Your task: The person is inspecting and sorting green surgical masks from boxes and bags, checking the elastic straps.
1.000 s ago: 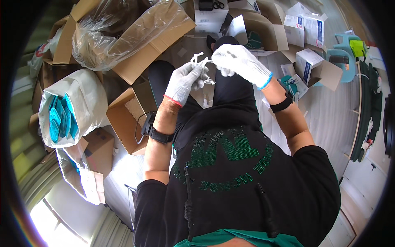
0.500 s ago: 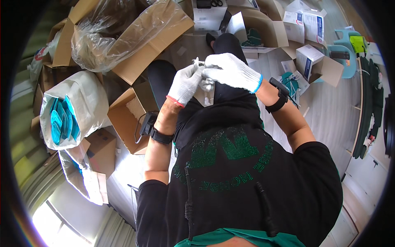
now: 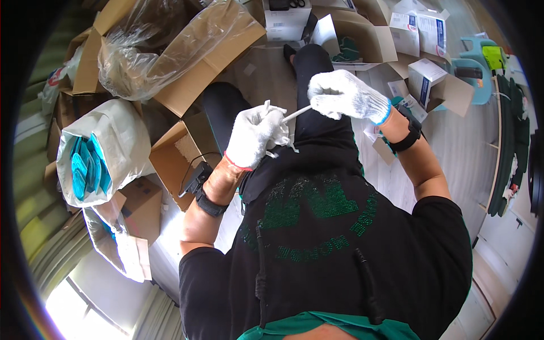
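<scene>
Strands (image 3: 297, 113), white: now stretching one straight above the thighs (image 3: 320, 133), clutching the rest in left hand (image 3: 260, 133), pinching its end in right hand (image 3: 347, 95), spreading wider than half a second ago, apparently separating it.

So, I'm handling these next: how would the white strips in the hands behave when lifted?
The white strips likely flop: loose ends bend beside the left hand. Being thin, they're probably light. One probably pulls straight, as the span toward the right hand suggests.
</scene>
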A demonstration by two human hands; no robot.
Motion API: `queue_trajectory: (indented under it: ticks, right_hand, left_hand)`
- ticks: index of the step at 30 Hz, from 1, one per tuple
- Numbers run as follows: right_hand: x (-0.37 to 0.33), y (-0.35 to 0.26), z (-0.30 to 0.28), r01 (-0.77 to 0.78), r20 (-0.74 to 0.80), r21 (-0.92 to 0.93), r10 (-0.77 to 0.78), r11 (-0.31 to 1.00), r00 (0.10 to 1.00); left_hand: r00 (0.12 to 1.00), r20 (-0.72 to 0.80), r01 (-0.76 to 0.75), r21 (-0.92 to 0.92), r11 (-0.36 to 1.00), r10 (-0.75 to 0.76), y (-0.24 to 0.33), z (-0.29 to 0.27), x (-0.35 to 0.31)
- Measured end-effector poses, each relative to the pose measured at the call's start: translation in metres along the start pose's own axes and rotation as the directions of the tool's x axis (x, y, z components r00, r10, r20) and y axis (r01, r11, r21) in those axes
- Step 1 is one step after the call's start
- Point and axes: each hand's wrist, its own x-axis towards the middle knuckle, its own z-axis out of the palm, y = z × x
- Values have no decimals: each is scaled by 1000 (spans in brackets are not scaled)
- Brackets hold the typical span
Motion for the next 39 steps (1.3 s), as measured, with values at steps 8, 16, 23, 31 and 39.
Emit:
queue_trajectory:
  ticks: [8,16,23,31,39]
  right_hand:
    - [-14,-10,-8,35,75,-2,-35,999,997]
    - [-18,-26,-25,171,52,-285,-163,943,985]
    - [-17,-18,-31,130,-115,-218,-157,967,981]
    - [38,37,14,548,-543,577,-216,606,811]
    - [96,49,34,537,-614,598,-90,596,784]
  left_hand:
    - [998,-39,52,-71,996,-55,8,5,-24]
    - [994,-95,33,-129,991,-45,3,4,-30]
    - [983,-129,110,-171,979,-133,9,6,-31]
    - [980,-99,151,-199,968,-173,-3,34,-17]
    - [956,-286,-29,-311,950,-64,0,5,-5]
